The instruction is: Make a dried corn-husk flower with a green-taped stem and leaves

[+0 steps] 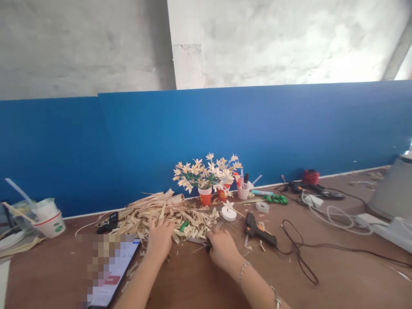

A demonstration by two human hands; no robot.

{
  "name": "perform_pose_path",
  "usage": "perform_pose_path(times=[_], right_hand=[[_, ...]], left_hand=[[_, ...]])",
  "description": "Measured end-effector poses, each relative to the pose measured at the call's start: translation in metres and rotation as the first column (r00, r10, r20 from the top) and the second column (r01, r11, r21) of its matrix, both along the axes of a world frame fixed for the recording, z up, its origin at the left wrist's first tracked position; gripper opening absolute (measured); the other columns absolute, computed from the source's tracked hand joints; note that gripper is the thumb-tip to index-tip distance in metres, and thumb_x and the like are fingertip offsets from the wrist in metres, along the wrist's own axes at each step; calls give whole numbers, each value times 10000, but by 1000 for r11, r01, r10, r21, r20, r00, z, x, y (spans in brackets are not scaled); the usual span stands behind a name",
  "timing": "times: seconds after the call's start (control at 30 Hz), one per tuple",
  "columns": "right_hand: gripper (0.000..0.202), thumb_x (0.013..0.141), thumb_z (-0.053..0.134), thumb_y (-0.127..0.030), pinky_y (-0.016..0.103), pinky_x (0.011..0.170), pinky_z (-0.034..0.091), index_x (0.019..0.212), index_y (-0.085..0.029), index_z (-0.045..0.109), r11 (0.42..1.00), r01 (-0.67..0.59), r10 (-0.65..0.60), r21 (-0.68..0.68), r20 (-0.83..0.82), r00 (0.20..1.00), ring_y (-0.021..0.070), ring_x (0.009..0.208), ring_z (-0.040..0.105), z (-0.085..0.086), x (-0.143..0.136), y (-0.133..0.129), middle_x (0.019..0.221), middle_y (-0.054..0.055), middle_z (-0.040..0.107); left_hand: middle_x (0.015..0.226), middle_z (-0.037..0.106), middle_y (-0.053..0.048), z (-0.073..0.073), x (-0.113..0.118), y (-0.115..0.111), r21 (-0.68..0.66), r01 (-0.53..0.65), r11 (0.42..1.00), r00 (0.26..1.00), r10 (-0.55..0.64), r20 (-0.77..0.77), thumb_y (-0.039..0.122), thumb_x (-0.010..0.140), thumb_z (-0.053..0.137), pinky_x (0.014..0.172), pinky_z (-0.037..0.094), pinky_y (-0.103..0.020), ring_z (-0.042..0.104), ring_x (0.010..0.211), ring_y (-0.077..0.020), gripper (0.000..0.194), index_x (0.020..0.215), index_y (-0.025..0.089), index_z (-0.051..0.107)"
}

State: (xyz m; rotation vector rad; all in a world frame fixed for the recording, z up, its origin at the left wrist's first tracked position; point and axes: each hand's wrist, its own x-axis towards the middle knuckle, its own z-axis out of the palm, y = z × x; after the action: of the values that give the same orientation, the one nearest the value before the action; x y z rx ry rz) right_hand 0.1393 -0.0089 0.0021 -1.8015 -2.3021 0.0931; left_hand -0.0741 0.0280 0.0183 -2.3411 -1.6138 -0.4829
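The left hand [160,239] and the right hand [222,249] have bent fingers; whether either one grips something, I cannot tell. On the brown table [183,281], the left touches the near side of a wide pile of pale dry strips [143,216]. A black glue gun [259,230] lies at right. Scissors [196,241] are partly hidden under the right hand, beside the pile.

Recording handle of bladed tool [198,241] as mostly covered by right hand [224,249], grip unconfirmed. Failing to see beneath left fingers [160,225] among pale strips [138,216]. Finding phone [117,270] pixelated along one side, screen lettering illegible. Noting grey object [394,189] and white casing [395,234] as running past right edge.
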Motion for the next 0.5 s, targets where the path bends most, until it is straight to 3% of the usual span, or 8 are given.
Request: perform_pose_path(times=[0.13,0.27,0.37,0.5], right_hand=[[298,647,478,-75,299,736,307,902,-164,605,999,-36,36,17,-13,999,214,862,559,1,-1,-3,942,105,619],[239,681,470,-101,284,728,322,849,-178,623,999,-47,49,27,-77,996,202,861,545,-3,-2,-2,919,74,614],[220,724,446,-100,269,761,345,800,-178,637,995,42,-29,86,-153,988,195,887,529,-6,4,6,909,73,610],[258,815,402,-147,308,873,340,916,-144,639,963,197,-160,186,-194,968,234,1040,470,-12,14,22,1171,126,539]], left_hand=[[932,683,-75,-5,6,-6,52,-76,996,997,75,25,-17,696,383,981,175,-496,547,983,-261,399,872,223,648],[947,669,-71,-5,11,-8,29,-86,996,996,84,43,-36,644,411,984,176,-504,529,1015,-263,433,901,219,650],[945,660,-67,0,19,-7,21,-57,998,993,55,101,-9,657,433,971,216,-483,525,1006,-261,383,880,218,647],[914,658,-53,-1,35,-12,29,32,999,983,-36,183,40,687,448,951,263,-438,534,957,-243,315,854,223,642]])
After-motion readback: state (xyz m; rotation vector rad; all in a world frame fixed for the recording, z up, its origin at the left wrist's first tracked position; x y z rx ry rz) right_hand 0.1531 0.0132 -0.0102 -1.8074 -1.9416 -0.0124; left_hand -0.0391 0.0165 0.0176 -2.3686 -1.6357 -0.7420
